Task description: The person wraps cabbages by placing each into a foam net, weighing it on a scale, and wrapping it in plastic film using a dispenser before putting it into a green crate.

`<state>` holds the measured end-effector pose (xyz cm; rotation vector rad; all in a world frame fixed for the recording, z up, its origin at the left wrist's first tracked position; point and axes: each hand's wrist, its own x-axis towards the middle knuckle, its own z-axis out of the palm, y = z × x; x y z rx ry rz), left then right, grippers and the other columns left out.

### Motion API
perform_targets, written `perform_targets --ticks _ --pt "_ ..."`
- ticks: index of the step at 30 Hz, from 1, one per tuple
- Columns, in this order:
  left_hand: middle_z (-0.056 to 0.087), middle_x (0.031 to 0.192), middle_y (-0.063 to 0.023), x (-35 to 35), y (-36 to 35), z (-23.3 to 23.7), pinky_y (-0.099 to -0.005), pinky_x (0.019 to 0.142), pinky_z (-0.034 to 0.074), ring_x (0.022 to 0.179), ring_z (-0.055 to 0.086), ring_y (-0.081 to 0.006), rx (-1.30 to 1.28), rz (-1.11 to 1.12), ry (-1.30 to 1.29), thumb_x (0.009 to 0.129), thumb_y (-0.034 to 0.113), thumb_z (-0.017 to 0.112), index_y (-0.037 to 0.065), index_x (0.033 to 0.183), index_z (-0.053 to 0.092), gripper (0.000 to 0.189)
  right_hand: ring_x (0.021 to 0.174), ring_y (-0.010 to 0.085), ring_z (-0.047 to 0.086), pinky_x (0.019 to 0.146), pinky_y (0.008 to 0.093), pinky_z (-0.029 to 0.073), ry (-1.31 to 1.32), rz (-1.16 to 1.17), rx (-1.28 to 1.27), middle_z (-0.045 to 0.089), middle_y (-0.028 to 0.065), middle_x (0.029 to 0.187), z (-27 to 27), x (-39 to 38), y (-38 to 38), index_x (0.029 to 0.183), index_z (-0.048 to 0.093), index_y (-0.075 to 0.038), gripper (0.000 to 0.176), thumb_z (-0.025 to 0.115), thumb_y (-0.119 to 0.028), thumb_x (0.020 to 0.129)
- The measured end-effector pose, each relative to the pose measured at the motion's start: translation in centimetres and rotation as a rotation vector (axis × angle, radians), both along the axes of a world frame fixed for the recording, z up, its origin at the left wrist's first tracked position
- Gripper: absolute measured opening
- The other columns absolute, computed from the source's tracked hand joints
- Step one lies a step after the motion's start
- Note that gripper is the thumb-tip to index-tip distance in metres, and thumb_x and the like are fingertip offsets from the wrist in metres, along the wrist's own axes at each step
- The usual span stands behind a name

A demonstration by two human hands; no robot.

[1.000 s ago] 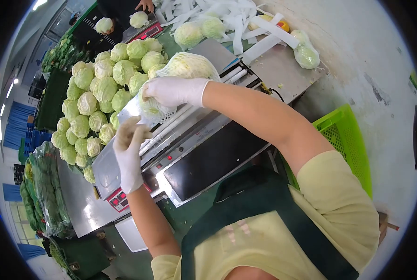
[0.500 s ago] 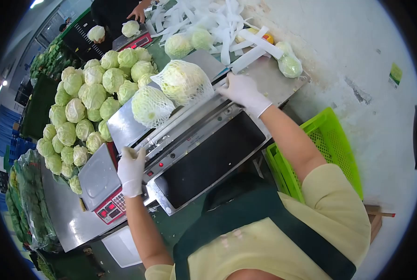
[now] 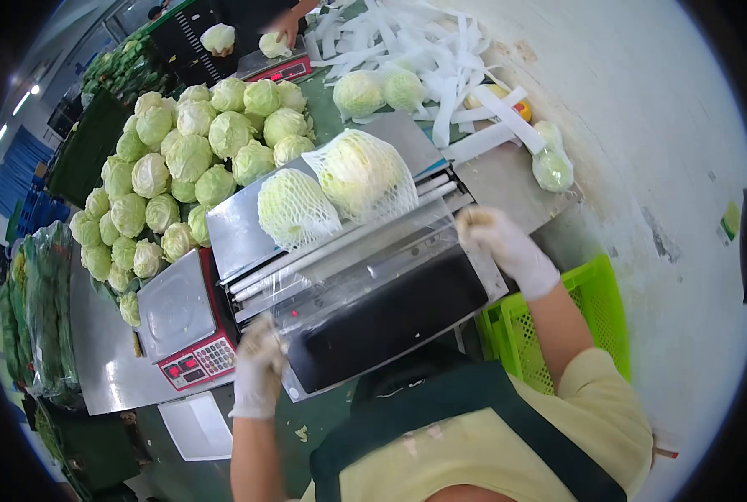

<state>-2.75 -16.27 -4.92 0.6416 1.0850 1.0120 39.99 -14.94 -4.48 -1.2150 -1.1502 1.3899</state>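
A sheet of clear plastic film (image 3: pixel 382 255) stretches across the wrapping machine between my two gloved hands. My left hand (image 3: pixel 258 368) pinches its left corner beside the scale, slightly smeared by motion. At the opposite corner, my right hand (image 3: pixel 511 251) has its fingers closed on the film. Under the sheet lies the machine's black plate (image 3: pixel 399 314), partly veiled by it. Behind the rollers (image 3: pixel 256 289), two cabbages in white foam nets, a smaller one (image 3: pixel 294 209) and a larger one (image 3: pixel 365 176), rest side by side on the steel top.
Left of the machine stands a red scale (image 3: pixel 198 364), with a heap of cabbages (image 3: pixel 189 155) behind it. White foam strips (image 3: pixel 465 67) litter the back. A green crate (image 3: pixel 595 314) is at right, a white tub (image 3: pixel 198 427) lower left. Another person's hand (image 3: pixel 286 29) touches a far cabbage.
Both my hands have drawn back from the rollers toward my body, pulling the film out over the black plate. The camera view has shifted slightly. The other person's hand now touches a cabbage.
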Motion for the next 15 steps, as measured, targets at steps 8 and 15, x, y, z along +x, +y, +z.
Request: perform_targets --ticks 8,15 --pt "0.059 0.082 -0.007 -2.9 -1.1 13.2 -0.0236 0.056 0.046 0.068 0.057 -0.0118 0.573 -0.185 0.189 0.093 0.006 0.061 0.003 0.094 0.058 0.004 0.061 0.0116 0.048 0.055 0.0273 0.034 0.826 -0.144 0.45 0.048 0.002 0.068 6.7 0.5 -3.4 0.096 0.053 -0.005 0.02 0.052 -0.025 0.097" --pt "0.07 0.111 -0.0117 5.3 25.6 6.8 -0.0302 0.099 0.046 0.105 0.063 -0.018 0.81 0.227 0.406 0.098 0.021 0.062 -0.004 0.114 0.067 0.03 0.09 0.0172 0.067 0.083 0.0314 0.054 0.729 -0.348 0.427 0.067 0.0069 0.099 2.8 -2.5 26.5 0.113 0.062 -0.003 0.021 0.062 -0.006 0.093"
